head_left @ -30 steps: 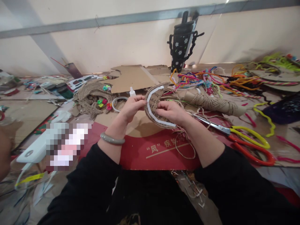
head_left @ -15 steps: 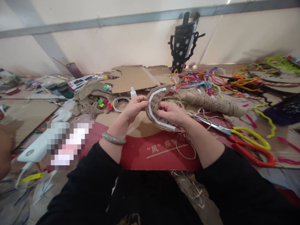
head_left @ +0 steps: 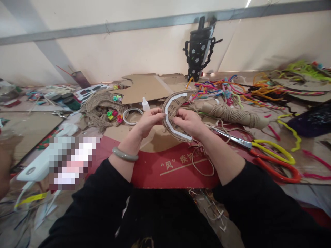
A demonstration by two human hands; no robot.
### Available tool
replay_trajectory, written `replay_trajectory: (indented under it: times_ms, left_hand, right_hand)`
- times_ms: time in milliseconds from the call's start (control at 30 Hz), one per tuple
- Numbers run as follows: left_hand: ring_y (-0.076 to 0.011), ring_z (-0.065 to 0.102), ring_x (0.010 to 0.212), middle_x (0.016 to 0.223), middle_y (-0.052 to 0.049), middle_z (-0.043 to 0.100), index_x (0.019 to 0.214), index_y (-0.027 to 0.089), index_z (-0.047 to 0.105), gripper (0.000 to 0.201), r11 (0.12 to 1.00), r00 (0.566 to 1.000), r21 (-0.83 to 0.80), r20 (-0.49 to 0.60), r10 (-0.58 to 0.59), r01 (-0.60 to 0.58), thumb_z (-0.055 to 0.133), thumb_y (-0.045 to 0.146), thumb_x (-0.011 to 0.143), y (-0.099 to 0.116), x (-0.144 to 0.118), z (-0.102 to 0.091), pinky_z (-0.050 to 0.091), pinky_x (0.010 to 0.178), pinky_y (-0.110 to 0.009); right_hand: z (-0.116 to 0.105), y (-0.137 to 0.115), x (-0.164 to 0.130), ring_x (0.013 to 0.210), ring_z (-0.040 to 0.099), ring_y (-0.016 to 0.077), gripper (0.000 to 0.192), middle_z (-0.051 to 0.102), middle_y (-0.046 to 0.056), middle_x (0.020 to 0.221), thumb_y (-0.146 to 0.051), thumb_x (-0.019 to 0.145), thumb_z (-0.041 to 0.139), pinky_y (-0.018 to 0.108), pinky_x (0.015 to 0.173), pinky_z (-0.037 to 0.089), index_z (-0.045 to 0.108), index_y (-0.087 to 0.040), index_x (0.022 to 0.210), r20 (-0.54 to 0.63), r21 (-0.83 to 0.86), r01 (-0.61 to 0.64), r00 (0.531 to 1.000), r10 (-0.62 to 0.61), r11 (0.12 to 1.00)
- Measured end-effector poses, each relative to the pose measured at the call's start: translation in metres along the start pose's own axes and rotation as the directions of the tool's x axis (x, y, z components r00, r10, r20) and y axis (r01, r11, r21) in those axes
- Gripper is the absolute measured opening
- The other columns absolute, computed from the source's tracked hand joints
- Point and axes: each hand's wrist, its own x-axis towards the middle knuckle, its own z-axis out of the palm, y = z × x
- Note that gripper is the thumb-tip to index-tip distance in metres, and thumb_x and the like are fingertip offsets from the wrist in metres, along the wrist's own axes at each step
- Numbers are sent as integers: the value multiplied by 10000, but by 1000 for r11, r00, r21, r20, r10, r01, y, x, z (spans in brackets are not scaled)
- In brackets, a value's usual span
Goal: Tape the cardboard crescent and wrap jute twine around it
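Note:
A curved cardboard piece [head_left: 172,109] is held up in front of me, with twine along its outer edge and a white tape strip [head_left: 176,132] following the curve. My left hand [head_left: 150,120] pinches its left edge between thumb and fingers. From the inner side, my right hand [head_left: 190,121] has its closed fingertips against the piece; exactly what they grip there is partly hidden. Loose twine [head_left: 212,168] hangs in a loop below my right hand. Under both hands lies a red printed cardboard sheet [head_left: 147,174].
Large scissors [head_left: 245,143] with yellow and red handles lie right, below a twine-wrapped roll [head_left: 232,115]. A small white bottle [head_left: 145,104] and a tape ring [head_left: 124,119] stand left of my hands. Behind are a black tumbler [head_left: 198,55] and colourful pipe cleaners [head_left: 224,91].
The view has shifted slightly. Both hands keep their places on the curved cardboard, which is turned a little; my right fingers have moved slightly over its inner side.

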Motion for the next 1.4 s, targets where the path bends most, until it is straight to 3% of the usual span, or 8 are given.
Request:
replay_trajectory:
  times_ms: [733, 933, 1100, 1400]
  left_hand:
    - [-89, 540, 611, 663, 11, 593, 713, 130, 607, 184, 998, 997, 42, 54, 48, -51, 716, 261, 644, 1, -1, -1, 451, 641, -242]
    - [-81, 531, 594, 639, 18, 584, 696, 131, 604, 238, 998, 999, 58, 21, 35, -37, 756, 298, 619, 0, 0, 0, 433, 616, -228]
    - [-82, 537, 593, 655, 9, 594, 710, 131, 614, 275, 999, 999, 7, 3, 40, -40, 767, 348, 638, 0, 0, 0, 454, 633, -240]
    - [-122, 589, 674, 758, -36, 659, 820, 115, 678, 202, 998, 994, 54, 107, 12, -18, 702, 216, 647, -1, -2, 3, 481, 675, -269]
  right_hand:
    - [3, 2, -1, 699, 550, 157, 171, 633, 20, 707, -278, 763, 546, 259, 609, 413, 651, -149, 804, 13, -74, -16, 1000, 17, 997]
    - [4, 0, -1, 692, 543, 153, 164, 628, 17, 702, -281, 760, 549, 258, 612, 410, 645, -152, 792, 32, -81, -10, 999, 12, 997]
    - [3, -1, -2, 679, 542, 155, 175, 626, 17, 707, -296, 758, 558, 269, 614, 414, 643, -157, 821, -37, -37, -8, 999, 7, 999]
    - [2, -1, -1, 718, 553, 166, 200, 640, 29, 735, -306, 767, 554, 273, 635, 420, 645, -153, 859, -89, -72, -4, 996, -2, 997]
